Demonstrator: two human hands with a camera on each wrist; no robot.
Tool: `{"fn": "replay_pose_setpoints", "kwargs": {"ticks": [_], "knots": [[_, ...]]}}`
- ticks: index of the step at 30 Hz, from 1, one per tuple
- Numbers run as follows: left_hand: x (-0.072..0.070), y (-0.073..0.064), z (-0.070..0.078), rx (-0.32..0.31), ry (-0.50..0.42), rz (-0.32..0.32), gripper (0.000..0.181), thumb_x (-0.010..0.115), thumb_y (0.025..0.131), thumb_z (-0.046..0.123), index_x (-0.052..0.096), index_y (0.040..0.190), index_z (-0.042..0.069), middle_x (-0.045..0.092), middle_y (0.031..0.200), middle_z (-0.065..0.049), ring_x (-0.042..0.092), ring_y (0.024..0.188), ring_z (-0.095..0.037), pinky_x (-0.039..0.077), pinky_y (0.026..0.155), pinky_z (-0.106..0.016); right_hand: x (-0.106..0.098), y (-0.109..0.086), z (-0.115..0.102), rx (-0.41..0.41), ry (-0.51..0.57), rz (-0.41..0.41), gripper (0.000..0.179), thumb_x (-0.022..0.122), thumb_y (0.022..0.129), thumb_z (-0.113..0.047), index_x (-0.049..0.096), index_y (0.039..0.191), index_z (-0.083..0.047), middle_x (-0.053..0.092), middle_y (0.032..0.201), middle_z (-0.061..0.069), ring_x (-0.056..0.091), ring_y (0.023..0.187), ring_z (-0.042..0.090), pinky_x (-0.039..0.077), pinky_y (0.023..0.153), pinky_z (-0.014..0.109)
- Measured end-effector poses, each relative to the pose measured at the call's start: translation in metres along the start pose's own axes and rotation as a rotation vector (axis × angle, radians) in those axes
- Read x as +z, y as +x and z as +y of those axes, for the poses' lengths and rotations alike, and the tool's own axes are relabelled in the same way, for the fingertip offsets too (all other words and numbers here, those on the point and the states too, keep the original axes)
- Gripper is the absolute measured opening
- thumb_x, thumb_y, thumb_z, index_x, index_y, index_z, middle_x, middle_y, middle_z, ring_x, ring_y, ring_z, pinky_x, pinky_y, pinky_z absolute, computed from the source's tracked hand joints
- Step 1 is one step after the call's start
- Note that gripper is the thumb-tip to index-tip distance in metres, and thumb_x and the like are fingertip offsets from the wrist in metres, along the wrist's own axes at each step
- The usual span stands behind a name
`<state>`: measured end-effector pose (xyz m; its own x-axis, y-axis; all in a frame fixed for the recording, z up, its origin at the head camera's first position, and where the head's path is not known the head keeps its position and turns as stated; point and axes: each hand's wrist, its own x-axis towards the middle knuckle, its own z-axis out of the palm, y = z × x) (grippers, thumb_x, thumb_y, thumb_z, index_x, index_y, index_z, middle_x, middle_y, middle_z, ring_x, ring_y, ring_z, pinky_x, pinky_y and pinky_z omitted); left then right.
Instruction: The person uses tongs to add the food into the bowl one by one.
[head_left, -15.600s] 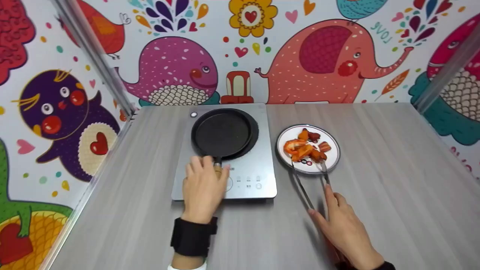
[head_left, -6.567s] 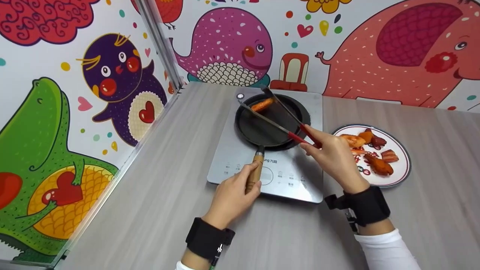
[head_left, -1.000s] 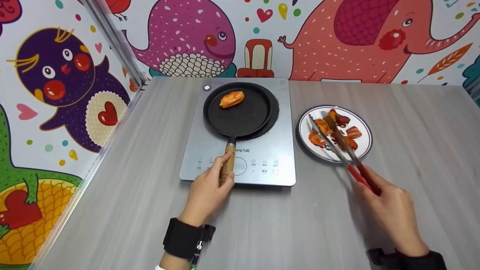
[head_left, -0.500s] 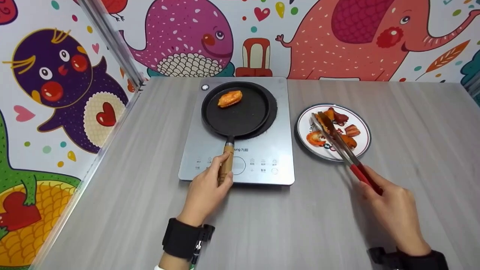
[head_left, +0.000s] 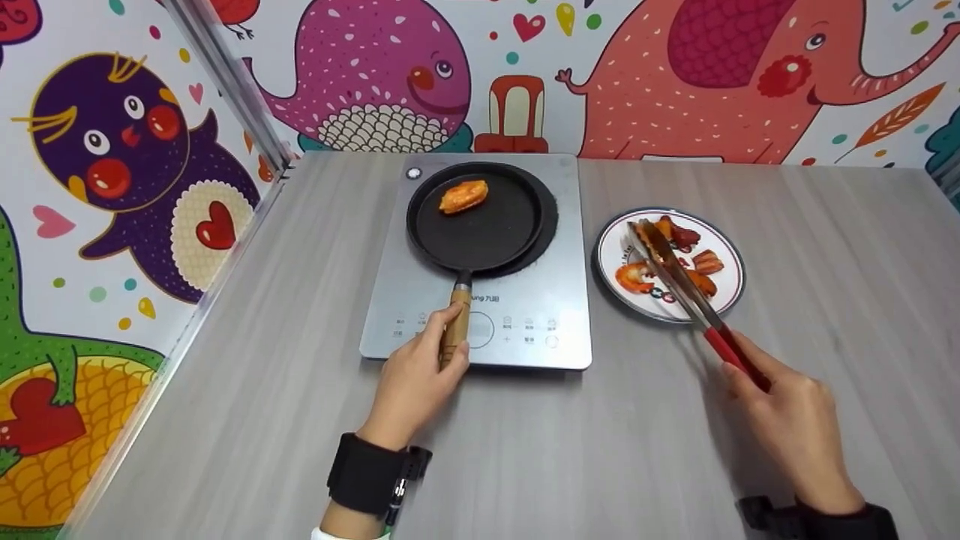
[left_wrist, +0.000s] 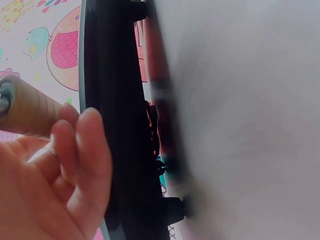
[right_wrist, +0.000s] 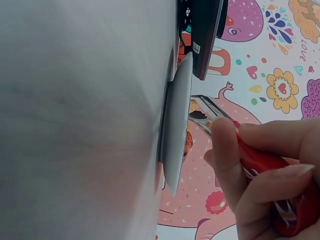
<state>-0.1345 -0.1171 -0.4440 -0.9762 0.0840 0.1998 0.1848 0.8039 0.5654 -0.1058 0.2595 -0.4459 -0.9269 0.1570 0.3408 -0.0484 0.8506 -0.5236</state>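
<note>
My left hand grips the wooden handle of a black frying pan; the left wrist view shows curled fingers below the handle end. One browned chicken wing lies toward the pan's far left. My right hand holds metal tongs by their red handles, their tips nearly together over a white plate. Between the tips shows an orange piece of food, partly hidden. Around it lie a shrimp-like orange piece, a bacon-like strip and a dark red piece.
Under the pan is a silver induction cooker with touch controls along its near side. The plate stands just to its right on a grey wood-grain table. Cartoon-printed walls close off the back and left.
The pan, bare at first, now holds a wing that came in with the tongs. Over the last second the tongs' tips have closed together on an orange piece on the plate; the left hand stays put.
</note>
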Motion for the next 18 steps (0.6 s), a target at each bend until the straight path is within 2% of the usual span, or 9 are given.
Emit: {"fn": "replay_pose_setpoints", "kwargs": {"ticks": [5, 13, 18], "knots": [[-0.0003, 0.0003, 0.0010, -0.009, -0.007, -0.005, 0.047, 0.049, 0.087, 0.036, 0.039, 0.132, 0.029, 0.063, 0.106, -0.007, 0.060, 0.083, -0.019, 0.046, 0.066, -0.037, -0.0006, 0.0023, -0.0006, -0.017, -0.003, 0.012, 0.041, 0.069, 0.078, -0.021, 0.061, 0.118, -0.016, 0.062, 0.059, -0.001, 0.033, 0.041, 0.010, 0.024, 0.039, 0.023], [-0.0002, -0.0006, 0.0004, 0.005, 0.002, -0.001, 0.046, 0.049, 0.087, 0.035, 0.039, 0.131, 0.028, 0.064, 0.100, -0.006, 0.058, 0.073, -0.015, 0.044, 0.059, -0.033, -0.0020, 0.0055, -0.0036, -0.032, 0.007, 0.038, 0.041, 0.070, 0.077, -0.020, 0.061, 0.117, -0.016, 0.064, 0.060, 0.002, 0.046, 0.047, 0.008, 0.028, 0.041, 0.021], [0.0001, -0.0002, -0.0001, 0.007, 0.002, 0.004, 0.046, 0.049, 0.087, 0.035, 0.039, 0.131, 0.029, 0.064, 0.099, -0.006, 0.058, 0.073, -0.015, 0.044, 0.059, -0.034, -0.0043, 0.0078, -0.0057, -0.051, 0.022, 0.062, 0.040, 0.070, 0.077, -0.019, 0.062, 0.116, -0.016, 0.064, 0.058, 0.001, 0.046, 0.047, 0.008, 0.027, 0.041, 0.020]]}}
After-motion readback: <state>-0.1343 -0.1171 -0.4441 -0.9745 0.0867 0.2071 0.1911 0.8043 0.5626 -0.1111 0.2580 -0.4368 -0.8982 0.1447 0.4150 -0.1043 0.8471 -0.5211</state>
